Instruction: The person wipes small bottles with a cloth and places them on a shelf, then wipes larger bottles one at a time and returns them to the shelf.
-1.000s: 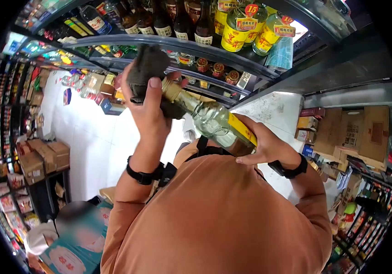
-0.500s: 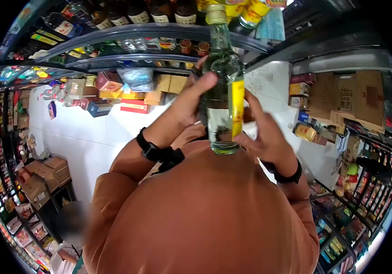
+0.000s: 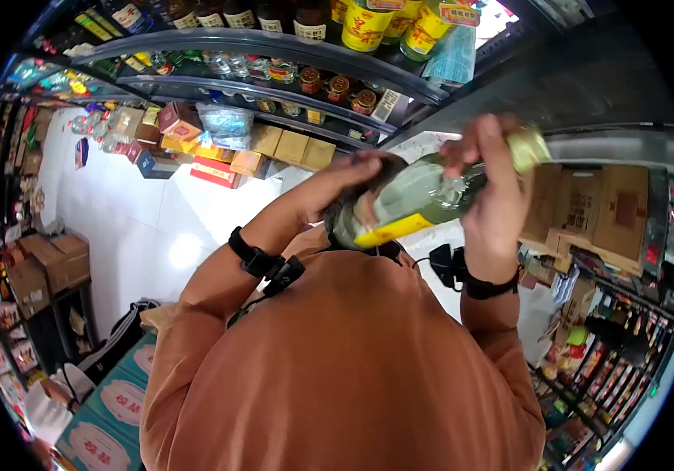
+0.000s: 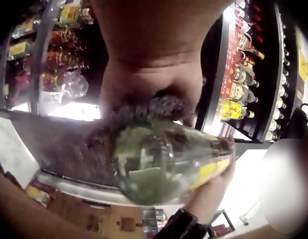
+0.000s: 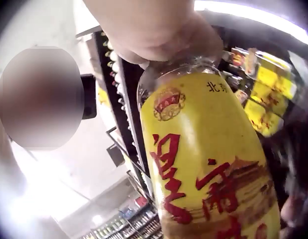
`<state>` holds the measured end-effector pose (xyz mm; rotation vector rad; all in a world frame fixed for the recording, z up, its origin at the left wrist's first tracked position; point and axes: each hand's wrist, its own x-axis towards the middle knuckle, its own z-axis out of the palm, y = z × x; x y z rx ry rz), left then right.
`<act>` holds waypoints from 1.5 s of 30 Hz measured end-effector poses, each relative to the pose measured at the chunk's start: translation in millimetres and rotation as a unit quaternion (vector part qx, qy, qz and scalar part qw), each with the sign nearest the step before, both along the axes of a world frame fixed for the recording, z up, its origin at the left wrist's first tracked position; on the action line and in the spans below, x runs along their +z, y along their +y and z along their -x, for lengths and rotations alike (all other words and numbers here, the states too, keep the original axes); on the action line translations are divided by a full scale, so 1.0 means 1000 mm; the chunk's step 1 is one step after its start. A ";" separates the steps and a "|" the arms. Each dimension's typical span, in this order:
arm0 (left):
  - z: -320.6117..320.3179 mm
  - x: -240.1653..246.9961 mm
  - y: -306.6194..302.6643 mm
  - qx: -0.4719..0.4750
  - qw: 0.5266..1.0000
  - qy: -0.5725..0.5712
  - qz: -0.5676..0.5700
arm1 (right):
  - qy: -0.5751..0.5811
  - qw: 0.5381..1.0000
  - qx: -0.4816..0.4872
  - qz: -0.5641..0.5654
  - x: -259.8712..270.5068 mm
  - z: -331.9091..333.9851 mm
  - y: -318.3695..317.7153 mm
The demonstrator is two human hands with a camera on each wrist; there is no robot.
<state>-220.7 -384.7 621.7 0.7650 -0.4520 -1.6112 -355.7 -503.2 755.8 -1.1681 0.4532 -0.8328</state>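
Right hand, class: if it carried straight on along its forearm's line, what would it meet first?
Probably the dark shelf panel above it. The right hand grips the neck of the bottle and points up that way, though depth is unclear.

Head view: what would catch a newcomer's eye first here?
The clear glass bottle with its yellow label stands out, held nearly level in front of the chest. The right hand grips its neck by the gold cap, while the left hand holds a dark cloth against its base. Behind them, the shelves carry rows of bottles and jars.
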 end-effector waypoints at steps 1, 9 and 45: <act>-0.001 -0.006 0.004 0.070 0.995 0.042 -0.062 | -0.029 0.995 -0.017 0.092 0.006 0.000 -0.001; -0.017 -0.067 0.119 0.343 0.895 0.173 -0.227 | -0.127 0.908 -0.145 0.373 0.027 -0.038 -0.047; -0.129 -0.093 0.222 0.339 0.890 0.162 -0.259 | 0.023 0.869 -0.334 0.366 -0.041 -0.161 -0.110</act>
